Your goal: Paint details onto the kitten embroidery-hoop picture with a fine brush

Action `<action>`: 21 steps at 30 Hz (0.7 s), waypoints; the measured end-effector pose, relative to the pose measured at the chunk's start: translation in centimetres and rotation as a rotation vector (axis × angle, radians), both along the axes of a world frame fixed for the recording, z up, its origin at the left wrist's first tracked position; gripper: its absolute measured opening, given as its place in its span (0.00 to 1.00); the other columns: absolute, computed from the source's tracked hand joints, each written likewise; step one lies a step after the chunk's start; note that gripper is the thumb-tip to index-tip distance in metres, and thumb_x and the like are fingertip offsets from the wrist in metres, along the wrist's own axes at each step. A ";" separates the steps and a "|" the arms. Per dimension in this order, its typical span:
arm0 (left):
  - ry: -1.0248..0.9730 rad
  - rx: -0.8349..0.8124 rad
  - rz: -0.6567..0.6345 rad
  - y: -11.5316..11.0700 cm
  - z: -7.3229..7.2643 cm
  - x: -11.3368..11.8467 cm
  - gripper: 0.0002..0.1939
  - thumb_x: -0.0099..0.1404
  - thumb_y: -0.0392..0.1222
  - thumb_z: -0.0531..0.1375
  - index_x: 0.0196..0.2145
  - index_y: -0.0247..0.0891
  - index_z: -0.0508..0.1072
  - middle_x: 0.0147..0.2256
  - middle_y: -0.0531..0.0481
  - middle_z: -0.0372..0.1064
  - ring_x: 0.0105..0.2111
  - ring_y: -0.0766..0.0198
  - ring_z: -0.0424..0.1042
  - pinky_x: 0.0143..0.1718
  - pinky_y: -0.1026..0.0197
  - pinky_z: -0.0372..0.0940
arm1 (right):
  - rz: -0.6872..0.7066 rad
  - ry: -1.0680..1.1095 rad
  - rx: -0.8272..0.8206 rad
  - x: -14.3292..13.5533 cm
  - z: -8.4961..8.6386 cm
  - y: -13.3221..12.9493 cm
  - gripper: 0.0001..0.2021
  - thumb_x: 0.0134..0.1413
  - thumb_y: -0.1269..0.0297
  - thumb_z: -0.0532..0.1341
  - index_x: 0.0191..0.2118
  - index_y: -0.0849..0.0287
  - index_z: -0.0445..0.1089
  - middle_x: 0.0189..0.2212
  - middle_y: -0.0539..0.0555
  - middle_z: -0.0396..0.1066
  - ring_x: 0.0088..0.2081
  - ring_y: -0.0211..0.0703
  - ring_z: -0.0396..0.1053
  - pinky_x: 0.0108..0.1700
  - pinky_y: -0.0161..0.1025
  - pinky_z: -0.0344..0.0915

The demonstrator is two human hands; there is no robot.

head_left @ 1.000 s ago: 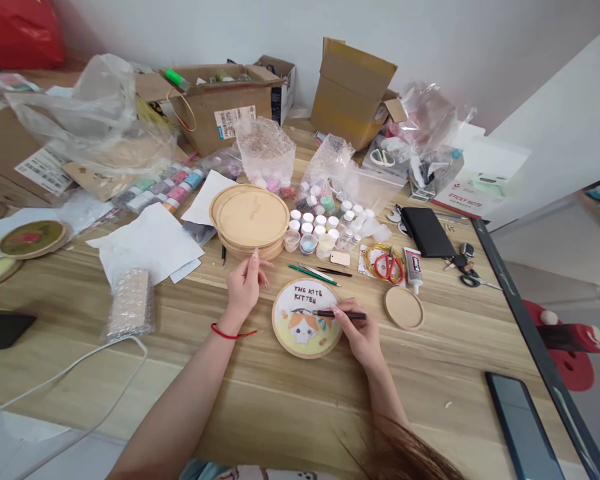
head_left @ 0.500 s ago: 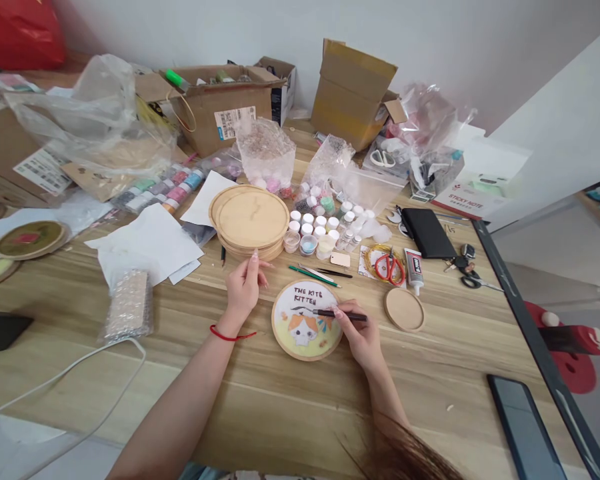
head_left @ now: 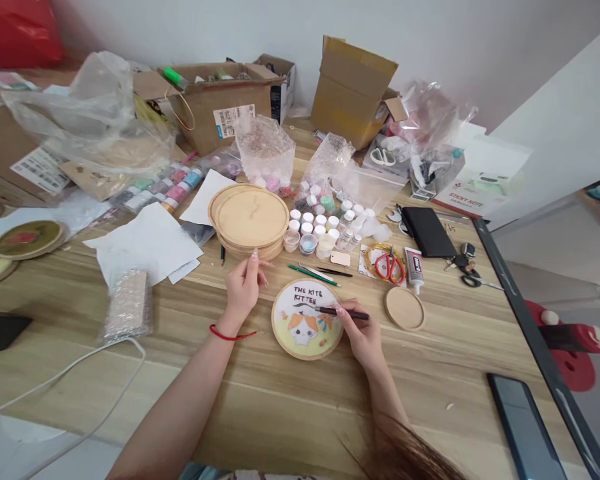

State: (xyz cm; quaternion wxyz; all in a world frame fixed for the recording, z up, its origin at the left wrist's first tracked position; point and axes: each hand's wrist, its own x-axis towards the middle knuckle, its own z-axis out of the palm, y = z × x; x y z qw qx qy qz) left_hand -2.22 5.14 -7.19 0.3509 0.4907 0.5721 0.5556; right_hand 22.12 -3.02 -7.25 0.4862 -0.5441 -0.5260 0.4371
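My right hand (head_left: pixel 363 333) is closed round the dark handle of a slim palette knife (head_left: pixel 343 312). Its thin metal end points left, over the round wooden-rimmed picture (head_left: pixel 307 343), just below the dark lettering "THE KITE KITTEN". An orange and white kitten on a yellow ground fills the lower part of the picture. I cannot tell whether the metal touches the surface. My left hand (head_left: pixel 243 285), with a red cord at the wrist, is raised left of the picture. Its fingers are loosely bent and apart, with nothing visible in them, close to a stack of round wooden boards (head_left: pixel 253 217).
Several white-lidded jars (head_left: pixel 320 227) stand behind the picture. A green pen-like tool (head_left: pixel 314 275), red-handled pliers (head_left: pixel 390 267), a glue tube (head_left: pixel 414 267) and a small wooden disc (head_left: pixel 404 309) lie nearby. A phone (head_left: pixel 525 427) lies at right, cardboard boxes (head_left: pixel 230 100) at the back.
The palette knife and my right hand have shifted very slightly to the right. My left hand stays nearly where it was.
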 end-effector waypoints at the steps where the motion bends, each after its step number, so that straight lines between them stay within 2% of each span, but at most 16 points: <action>1: 0.000 0.001 0.000 0.0 0.0 0.0 0.27 0.69 0.60 0.51 0.25 0.38 0.73 0.16 0.52 0.65 0.17 0.67 0.64 0.20 0.65 0.59 | 0.001 0.002 0.004 0.0 -0.1 0.0 0.08 0.58 0.57 0.63 0.35 0.54 0.77 0.34 0.53 0.74 0.38 0.46 0.69 0.43 0.42 0.64; 21: 0.003 -0.001 0.000 0.1 -0.2 0.0 0.27 0.69 0.60 0.51 0.25 0.38 0.73 0.15 0.52 0.65 0.16 0.67 0.64 0.20 0.65 0.60 | 0.002 0.009 0.009 0.0 0.2 0.0 0.09 0.58 0.56 0.63 0.35 0.54 0.78 0.34 0.54 0.75 0.38 0.46 0.70 0.43 0.43 0.65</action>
